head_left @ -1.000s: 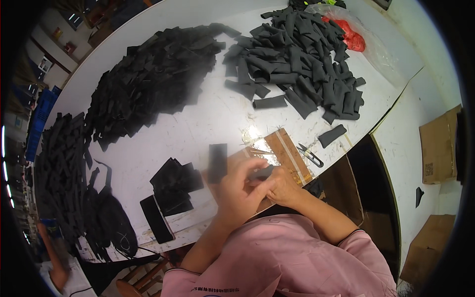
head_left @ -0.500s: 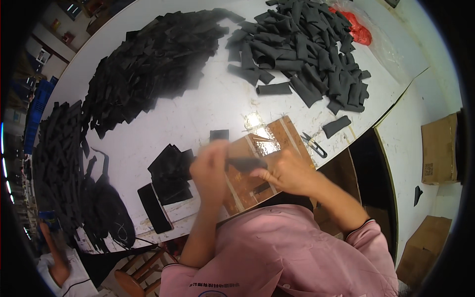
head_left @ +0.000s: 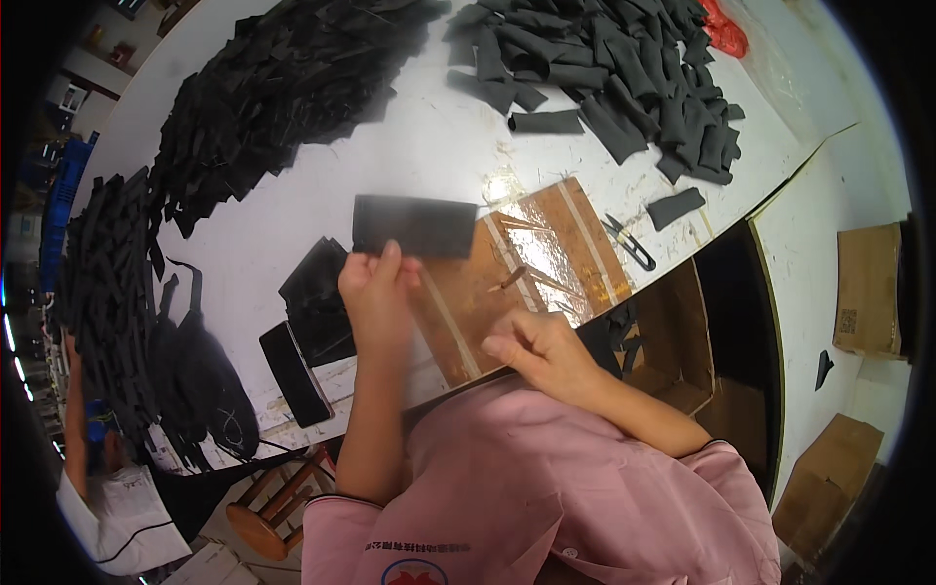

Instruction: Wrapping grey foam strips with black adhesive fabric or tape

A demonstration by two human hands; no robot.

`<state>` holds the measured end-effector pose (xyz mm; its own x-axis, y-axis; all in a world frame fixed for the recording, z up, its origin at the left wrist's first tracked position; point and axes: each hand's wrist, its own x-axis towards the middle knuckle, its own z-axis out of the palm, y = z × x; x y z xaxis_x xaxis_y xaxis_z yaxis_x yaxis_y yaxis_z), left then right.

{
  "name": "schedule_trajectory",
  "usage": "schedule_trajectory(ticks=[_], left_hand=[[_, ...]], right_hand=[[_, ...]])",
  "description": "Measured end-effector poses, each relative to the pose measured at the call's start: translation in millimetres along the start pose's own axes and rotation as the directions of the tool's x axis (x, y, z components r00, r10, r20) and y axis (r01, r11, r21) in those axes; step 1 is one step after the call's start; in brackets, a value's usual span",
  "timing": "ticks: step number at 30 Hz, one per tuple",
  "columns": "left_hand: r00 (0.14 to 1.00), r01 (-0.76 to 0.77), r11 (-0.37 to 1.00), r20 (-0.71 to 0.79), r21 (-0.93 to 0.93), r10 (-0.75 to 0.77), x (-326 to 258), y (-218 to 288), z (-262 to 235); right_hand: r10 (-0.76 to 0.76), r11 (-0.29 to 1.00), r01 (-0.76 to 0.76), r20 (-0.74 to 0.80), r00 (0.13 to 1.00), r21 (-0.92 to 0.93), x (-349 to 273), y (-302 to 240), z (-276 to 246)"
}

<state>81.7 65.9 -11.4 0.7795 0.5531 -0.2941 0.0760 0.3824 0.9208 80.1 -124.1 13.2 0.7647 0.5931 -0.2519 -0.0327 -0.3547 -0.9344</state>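
My left hand [head_left: 382, 292] pinches the lower edge of a flat black rectangular fabric piece [head_left: 415, 226]. The piece spans the white tabletop and the far left corner of a shiny brown board [head_left: 458, 302]. Over the near part of that board is my right hand [head_left: 546, 351], its fingers loosely curled and nothing visible in them. A small brown stick-like thing [head_left: 515, 278] lies on the board between the hands. Left of my left forearm, a small stack of black pieces [head_left: 320, 302] rests beside a black phone-like slab [head_left: 295, 374].
Dark grey folded fabric pieces [head_left: 624, 78] are heaped at the far right, black flat pieces [head_left: 273, 97] at the far left. Small snips [head_left: 632, 244] lie right of the board. An open cardboard box [head_left: 673, 341] sits below the table edge. A person's arm [head_left: 75, 409] shows at left.
My hands have parted. The left has moved up and away with the black piece, which now lies spread flat; the right has let go of it. The whole view has shifted slightly.
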Motion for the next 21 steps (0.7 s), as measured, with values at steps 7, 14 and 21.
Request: schedule_trajectory(ticks=[7, 14, 21], left_hand=[[0.862, 0.506, 0.705, 0.323, -0.497, -0.390, -68.9, -25.9, -10.7], [0.714, 0.695, 0.613, 0.463, -0.377, -0.525, -90.3, -40.4, 8.1], [0.778, 0.472, 0.869, 0.392, 0.152, -0.491, -103.6, -8.7, 8.5]], right_hand=[[-0.166, 0.894, 0.278, -0.316, 0.934, 0.351, 5.8, 13.6, 31.0], [-0.037, 0.913, 0.209, -0.440, 0.897, 0.349, -0.4, 7.9, 24.2], [-0.429, 0.902, 0.379, -0.530, 0.731, -0.207, -0.3, 7.5, 8.7]])
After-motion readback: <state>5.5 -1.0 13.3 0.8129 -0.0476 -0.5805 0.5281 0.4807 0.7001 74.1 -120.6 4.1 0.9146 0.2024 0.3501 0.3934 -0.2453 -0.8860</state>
